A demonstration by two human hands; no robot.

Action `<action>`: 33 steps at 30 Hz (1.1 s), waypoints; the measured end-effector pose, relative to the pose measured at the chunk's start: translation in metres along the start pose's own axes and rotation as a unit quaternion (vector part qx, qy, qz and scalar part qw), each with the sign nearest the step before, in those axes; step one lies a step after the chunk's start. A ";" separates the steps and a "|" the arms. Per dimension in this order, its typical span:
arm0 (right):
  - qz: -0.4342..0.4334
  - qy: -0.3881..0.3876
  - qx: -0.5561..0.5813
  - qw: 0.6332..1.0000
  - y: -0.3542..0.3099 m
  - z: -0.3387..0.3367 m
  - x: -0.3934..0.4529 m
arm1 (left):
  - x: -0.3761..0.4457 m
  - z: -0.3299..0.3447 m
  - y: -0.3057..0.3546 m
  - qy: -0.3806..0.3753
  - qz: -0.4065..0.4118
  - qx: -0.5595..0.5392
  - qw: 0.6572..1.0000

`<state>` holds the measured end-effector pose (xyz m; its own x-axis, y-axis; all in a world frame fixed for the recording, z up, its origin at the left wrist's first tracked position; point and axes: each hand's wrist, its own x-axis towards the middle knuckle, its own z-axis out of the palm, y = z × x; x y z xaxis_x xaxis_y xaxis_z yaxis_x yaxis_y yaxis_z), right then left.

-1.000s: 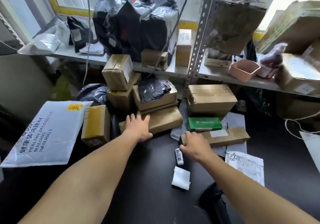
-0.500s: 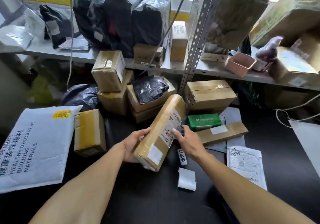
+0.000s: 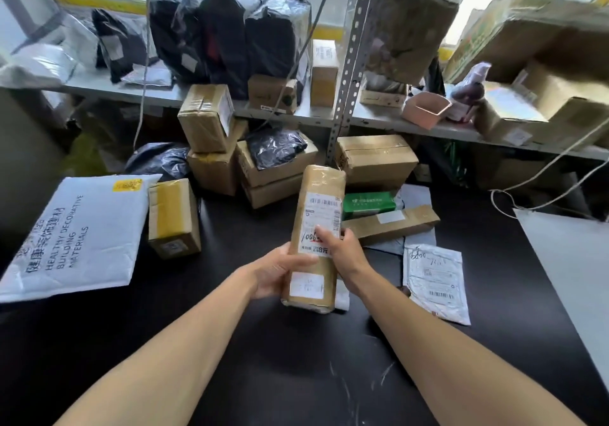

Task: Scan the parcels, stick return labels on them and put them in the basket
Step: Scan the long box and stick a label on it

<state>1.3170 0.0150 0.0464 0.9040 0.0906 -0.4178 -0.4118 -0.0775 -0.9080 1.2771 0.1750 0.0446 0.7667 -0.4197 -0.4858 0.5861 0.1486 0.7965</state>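
Long brown taped cardboard parcel (image 3: pixel 316 237) gripped upright by left hand (image 3: pixel 280 272) and right hand (image 3: pixel 342 250), label faced up; scan judged next; scanner unseen, 6 o'clock unchecked.

We're in a parcel sorting room: taped cardboard boxes (image 3: pixel 375 158) stack against a metal shelf (image 3: pixel 379 119), black poly bags (image 3: pixel 227 36) crowd above, and labelled mailers (image 3: pixel 436 280) cover the dark surface (image 3: pixel 296 376).

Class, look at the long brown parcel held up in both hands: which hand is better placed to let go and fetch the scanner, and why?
Probably the right hand. The left hand wraps the long brown parcel low on its side and could likely carry it alone, while the right only pinches the shipping label edge. No scanner shows now.
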 end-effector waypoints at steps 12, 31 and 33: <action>0.075 0.090 -0.411 0.904 0.105 -0.135 -0.102 | -0.046 0.051 -0.082 0.155 0.056 -0.023 0.986; -0.024 -0.174 0.115 0.978 0.008 -0.057 -0.189 | -0.083 0.056 -0.100 0.323 0.099 -0.026 0.941; -0.026 -0.171 0.119 0.978 -0.001 -0.053 -0.195 | -0.084 0.056 -0.098 0.321 0.106 -0.029 0.941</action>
<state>1.1477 -0.0556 0.1302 0.8501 0.4183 -0.3199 -0.4178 0.1658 -0.8933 1.1402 0.1454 0.0279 0.8570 0.2494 -0.4509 0.4016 0.2250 0.8878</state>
